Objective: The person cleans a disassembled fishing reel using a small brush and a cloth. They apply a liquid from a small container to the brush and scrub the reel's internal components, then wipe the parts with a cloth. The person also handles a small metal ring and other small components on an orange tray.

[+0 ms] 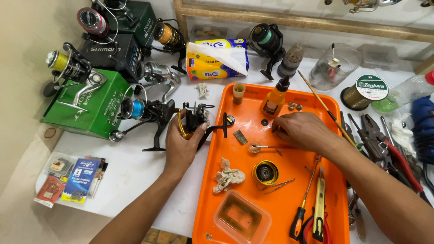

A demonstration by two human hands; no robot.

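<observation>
Left hand (pixel 181 147) clamps around the black fishing reel body (pixel 195 119), just off the orange tray's (pixel 203 199) left edge. Right hand (pixel 302 131) is down inside the tray beside the amber oil bottle (pixel 274 100), fingertips pinching what may be a small washer, too tiny to tell.

The head camera is looking steeply down, close over the white table (pixel 135 171), its orange tray (pixel 337 113) sitting toward four o'clock.
</observation>
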